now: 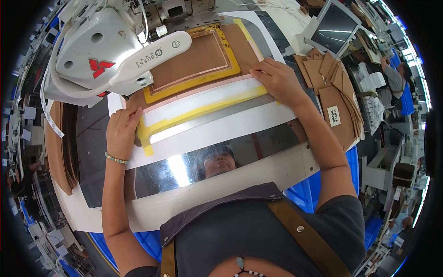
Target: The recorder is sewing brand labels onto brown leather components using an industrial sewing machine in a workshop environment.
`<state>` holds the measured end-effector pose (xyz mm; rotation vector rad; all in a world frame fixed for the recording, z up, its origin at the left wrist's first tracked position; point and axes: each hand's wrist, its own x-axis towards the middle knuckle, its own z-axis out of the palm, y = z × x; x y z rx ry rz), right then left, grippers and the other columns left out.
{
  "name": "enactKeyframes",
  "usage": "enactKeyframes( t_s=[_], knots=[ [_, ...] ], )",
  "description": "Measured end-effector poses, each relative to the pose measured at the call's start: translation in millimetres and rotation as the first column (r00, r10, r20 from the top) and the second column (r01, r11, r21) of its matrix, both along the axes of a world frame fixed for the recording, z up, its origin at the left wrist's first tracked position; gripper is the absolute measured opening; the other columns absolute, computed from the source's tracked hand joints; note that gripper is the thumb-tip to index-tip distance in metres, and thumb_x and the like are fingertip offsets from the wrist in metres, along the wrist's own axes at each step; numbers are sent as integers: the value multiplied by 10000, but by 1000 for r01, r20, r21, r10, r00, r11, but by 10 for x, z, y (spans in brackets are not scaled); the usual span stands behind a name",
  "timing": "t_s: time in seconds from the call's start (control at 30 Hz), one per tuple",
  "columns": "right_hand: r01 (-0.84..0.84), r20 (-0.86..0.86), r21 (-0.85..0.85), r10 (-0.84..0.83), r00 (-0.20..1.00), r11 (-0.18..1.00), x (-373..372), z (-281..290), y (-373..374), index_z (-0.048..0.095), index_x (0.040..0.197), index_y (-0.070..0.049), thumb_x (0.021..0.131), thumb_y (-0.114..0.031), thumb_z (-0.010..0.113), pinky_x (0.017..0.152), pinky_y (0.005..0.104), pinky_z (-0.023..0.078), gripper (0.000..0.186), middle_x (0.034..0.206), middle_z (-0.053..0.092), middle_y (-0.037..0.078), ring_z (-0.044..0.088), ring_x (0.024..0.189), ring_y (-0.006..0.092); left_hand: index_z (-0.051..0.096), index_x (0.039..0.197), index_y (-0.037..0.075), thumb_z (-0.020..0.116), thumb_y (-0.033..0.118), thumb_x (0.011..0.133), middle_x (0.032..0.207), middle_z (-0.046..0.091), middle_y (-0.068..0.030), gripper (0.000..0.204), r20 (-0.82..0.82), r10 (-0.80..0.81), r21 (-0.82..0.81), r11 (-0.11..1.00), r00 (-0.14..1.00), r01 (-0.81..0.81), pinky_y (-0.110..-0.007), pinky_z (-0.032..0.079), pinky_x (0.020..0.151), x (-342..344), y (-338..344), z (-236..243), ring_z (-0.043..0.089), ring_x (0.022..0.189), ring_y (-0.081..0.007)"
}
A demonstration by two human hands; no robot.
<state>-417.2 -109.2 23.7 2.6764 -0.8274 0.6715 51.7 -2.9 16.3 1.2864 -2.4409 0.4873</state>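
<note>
Brown, thin and flat, the sheet [243, 44] lies beneath a yellow frame [232, 60], beside the sewing machine head [92, 51] that overhangs its left side. I would judge it light and fairly stiff, something like leather or coated card, with a matt face that should not slip much under the skin but could crease if bent hard. The best hold looks to be on its margins outside the frame, by both near corners at once, to keep it flat and square. Both hands are there: the left hand [122, 131] at the near left corner, the right hand [281, 83] at the near right, each with fingers bunched narrow at the edge; whether they pinch the sheet or merely press on it, I cannot tell. Yellow tape [207, 108] runs along a white strip [198, 101] just in front, and a mirror-bright metal plate [272, 147] lies nearer still on the pale surface [147, 212], probably slick to the touch
</note>
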Motion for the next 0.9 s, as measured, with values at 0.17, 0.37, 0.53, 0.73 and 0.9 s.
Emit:
enactKeyframes(
  t_s=[0.17, 0.37, 0.53, 0.73, 0.9],
  knots=[
    [10, 17, 13, -10, 1000, 1000, 9, 25, 24, 750, 998, -7, 830, -45, 726, 794, 359, 601, 173, 1036, 700, 46, 682, 988, 222, 747, 1239, 68, 694, 20, 816, 1076, 685, -88, 429, 14, 11, -4, 1000, 1000, -11, -391, 532, 812, -11, 7, 15, 643, 936, -268],
    [44, 15, 64, -45, 999, 997, 40, 60, 69, 749, 1016, -21, 838, -50, 735, 851, 376, 594, 180, 1045, 703, 38, 684, 1021, 232, 735, 1271, 72, 696, 39, 824, 1190, 692, -109, 450, 27, 51, 32, 998, 998, -52, -414, 542, 915, 27, 51, 7, 662, 1101, -309],
    [307, -141, 219, -281, 949, 926, 15, 56, 364, 621, 1446, -37, 993, -238, 668, 1239, 466, 342, 498, 1541, 568, 96, 448, 1484, 296, 625, 1483, 88, 704, 174, 949, 1576, 522, -175, 547, -95, 249, 240, 945, 964, -220, -490, 423, 1168, -132, 201, 69, 493, 1431, -399],
    [322, -153, 370, -285, 946, 871, 4, 4, 407, 515, 1563, -35, 1057, -288, 592, 1301, 472, 225, 571, 1684, 429, 84, 297, 1591, 323, 635, 1488, 128, 692, 268, 995, 1642, 470, -149, 516, -95, 371, 268, 903, 924, -335, -504, 378, 1207, -122, 337, -39, 391, 1528, -408],
    [347, -168, 368, -305, 937, 863, 11, -2, 423, 506, 1575, -43, 1082, -336, 549, 1302, 479, 219, 575, 1689, 425, 86, 299, 1590, 331, 672, 1461, 177, 694, 364, 1004, 1634, 471, -155, 495, -84, 356, 220, 918, 931, -332, -495, 407, 1166, -125, 344, -37, 405, 1516, -402]
  ],
)
